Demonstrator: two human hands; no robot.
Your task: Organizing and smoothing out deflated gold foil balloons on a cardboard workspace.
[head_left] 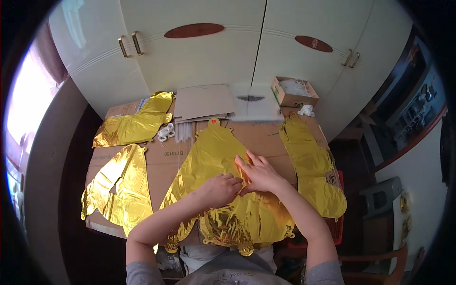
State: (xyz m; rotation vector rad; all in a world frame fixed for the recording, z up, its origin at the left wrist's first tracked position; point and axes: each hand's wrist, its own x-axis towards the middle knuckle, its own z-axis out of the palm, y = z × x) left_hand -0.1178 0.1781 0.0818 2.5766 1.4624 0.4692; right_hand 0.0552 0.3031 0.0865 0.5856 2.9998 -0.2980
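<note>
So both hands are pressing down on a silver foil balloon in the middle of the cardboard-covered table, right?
Not quite: the foil balloon is gold, not silver. The head view shows the left hand and right hand pressing on it in the middle of the cardboard-covered table.

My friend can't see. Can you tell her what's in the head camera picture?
Two bare hands, the left hand and right hand, press down on a flat gold foil balloon on a cardboard-covered table. More gold foil balloons lie to both sides, with a small open cardboard box at the back, before white cupboard doors.
</note>
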